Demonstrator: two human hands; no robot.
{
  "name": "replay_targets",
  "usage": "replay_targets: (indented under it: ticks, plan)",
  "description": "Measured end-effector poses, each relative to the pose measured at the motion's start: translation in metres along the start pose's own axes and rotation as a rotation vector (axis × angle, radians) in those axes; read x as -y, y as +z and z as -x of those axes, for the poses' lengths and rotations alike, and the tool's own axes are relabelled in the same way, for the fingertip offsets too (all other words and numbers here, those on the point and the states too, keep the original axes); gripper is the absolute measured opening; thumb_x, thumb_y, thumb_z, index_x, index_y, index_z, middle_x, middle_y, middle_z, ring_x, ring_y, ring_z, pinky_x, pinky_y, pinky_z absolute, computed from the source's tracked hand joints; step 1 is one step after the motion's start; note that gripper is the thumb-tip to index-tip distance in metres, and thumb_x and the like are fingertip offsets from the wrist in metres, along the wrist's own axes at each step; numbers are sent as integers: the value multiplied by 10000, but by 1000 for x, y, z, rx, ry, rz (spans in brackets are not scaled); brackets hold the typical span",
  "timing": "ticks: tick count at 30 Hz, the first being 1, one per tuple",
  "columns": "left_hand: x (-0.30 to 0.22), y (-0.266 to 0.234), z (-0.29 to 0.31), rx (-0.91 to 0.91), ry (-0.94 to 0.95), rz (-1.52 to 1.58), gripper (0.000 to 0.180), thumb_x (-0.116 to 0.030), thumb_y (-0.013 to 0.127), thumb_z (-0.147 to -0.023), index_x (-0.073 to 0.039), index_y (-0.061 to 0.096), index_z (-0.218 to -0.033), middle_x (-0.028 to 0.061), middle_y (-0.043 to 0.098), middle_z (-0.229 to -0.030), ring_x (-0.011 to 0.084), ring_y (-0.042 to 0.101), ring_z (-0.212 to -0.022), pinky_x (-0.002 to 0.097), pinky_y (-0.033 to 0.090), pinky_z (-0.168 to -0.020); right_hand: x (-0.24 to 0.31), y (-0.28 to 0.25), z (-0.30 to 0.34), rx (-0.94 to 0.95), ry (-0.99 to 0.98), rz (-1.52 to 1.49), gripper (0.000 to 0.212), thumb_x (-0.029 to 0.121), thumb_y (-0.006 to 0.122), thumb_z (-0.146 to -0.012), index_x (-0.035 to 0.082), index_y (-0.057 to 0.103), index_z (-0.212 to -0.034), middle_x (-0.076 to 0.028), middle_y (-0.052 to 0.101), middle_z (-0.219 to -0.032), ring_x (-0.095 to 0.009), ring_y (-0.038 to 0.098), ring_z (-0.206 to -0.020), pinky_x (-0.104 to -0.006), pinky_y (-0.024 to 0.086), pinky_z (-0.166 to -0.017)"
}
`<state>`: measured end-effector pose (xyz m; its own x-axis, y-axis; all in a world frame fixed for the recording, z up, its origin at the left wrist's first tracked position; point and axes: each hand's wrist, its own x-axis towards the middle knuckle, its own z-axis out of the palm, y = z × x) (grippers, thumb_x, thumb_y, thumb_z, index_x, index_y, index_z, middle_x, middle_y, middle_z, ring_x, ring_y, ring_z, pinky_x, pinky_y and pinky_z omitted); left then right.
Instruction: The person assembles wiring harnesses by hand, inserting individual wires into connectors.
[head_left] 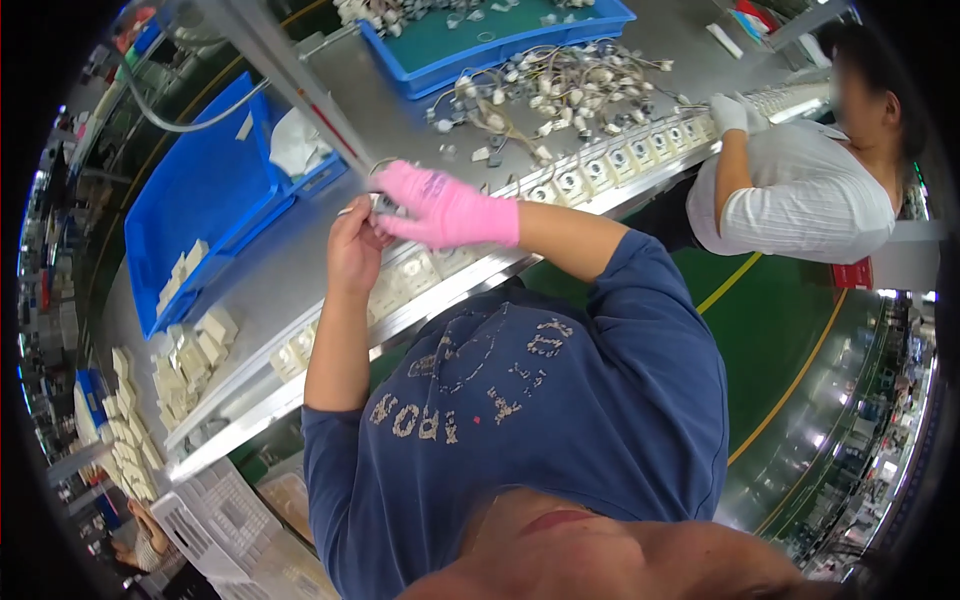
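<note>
Head view: the bare left hand (355,245) pinched a small white part (384,204) near the row of white units (415,272); the pink-gloved right hand (430,205) met it, its grip unclear to me. Steady left support, I judged, suited best.

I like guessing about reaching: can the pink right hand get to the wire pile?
Probably yes: nothing tall seems to stand between the right hand and the wire pile, though it's busy at a small part.

- On my shirt (600,385): large, pale letters (414,419) across the chest, some too broken up to read.
- On my pink glove (455,212): small purple print, too blurred to read.
</note>
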<state>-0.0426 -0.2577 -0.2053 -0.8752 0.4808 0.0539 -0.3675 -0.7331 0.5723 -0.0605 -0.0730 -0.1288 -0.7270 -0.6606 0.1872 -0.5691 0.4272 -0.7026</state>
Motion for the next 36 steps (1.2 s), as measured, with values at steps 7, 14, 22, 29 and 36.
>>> replay_targets:
  ticks: [7, 14, 22, 29, 36]
  plan:
    - [4, 35, 13, -406, 354, -1588, 243, -178, 537, -877, -10, 520, -702, 63, 515, -684, 177, 522, -628, 306, 391, -568, -15, 4, 18, 113, -58, 86, 286, 307, 535, -828, 60, 515, -970, -151, 578, -864, -309, 598, -780, -392, 476, -693]
    - [14, 27, 37, -36, 251, -1857, 89, -67, 609, -724, -25, 544, -768, 135, 497, -739, 328, 490, -752, 384, 398, -636, -19, 29, 24, 413, -252, 506, 241, 308, 545, -817, 73, 543, -874, -110, 606, -794, -290, 625, -738, -409, 479, -635]
    - [24, 28, 54, -148, 281, -1851, 73, -46, 585, -719, -39, 537, -773, 131, 497, -801, 333, 485, -782, 404, 384, -680, -7, 32, 14, 519, -317, 625, 274, 356, 575, -797, 83, 572, -817, -87, 604, -811, -266, 631, -740, -385, 487, -591]
    - [39, 34, 55, -310, 322, -1892, 156, -38, 556, -733, -24, 509, -881, 144, 507, -812, 339, 484, -808, 423, 372, -721, -18, 63, 53, 179, -382, 668, 235, 225, 531, -761, 55, 574, -918, -73, 527, -871, -232, 539, -879, -364, 409, -703]
    - [41, 38, 57, -341, 311, -1994, 184, -29, 554, -724, -18, 524, -905, 143, 496, -878, 338, 473, -842, 419, 371, -739, -8, 64, 52, 165, -124, 504, 240, 220, 536, -776, 54, 568, -946, -108, 528, -903, -254, 553, -866, -386, 417, -720]
